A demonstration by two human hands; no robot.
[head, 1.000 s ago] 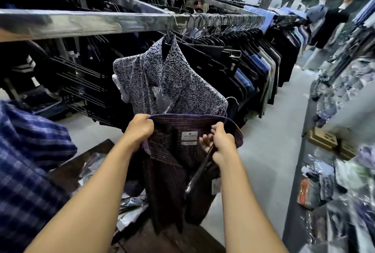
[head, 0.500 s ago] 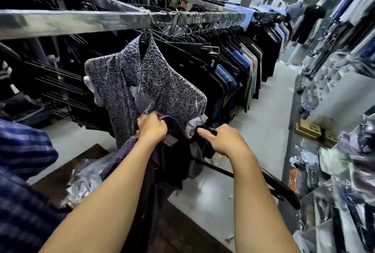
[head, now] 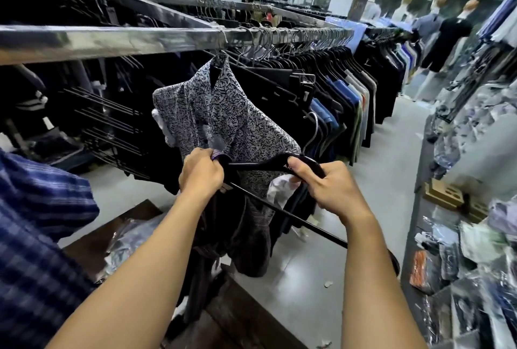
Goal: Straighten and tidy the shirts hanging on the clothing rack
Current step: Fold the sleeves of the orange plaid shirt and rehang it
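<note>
Since half a second ago the right hand (head: 334,190) has lifted the hanger (head: 309,163) from low on the right to level with the left hand (head: 201,173), and its metal hook (head: 314,131) now points up. The right fingers and thumb curl round the neck of this one black hanger. Pale lettering beside the thumb begins with an A; the rest is covered. The left fist clutches the collar of one dark striped shirt (head: 246,236), which dangles below both hands, its label out of sight. The hanger's left tip reaches that collar; whether it is inside I cannot tell. Just behind the hands, one leaf-patterned shirt (head: 223,113) hangs from the steel rail (head: 126,40) above. Farther right along the rail, dark garments crowd too tightly to count. About six mannequins (head: 458,26) stand far beyond, blurred.
</note>
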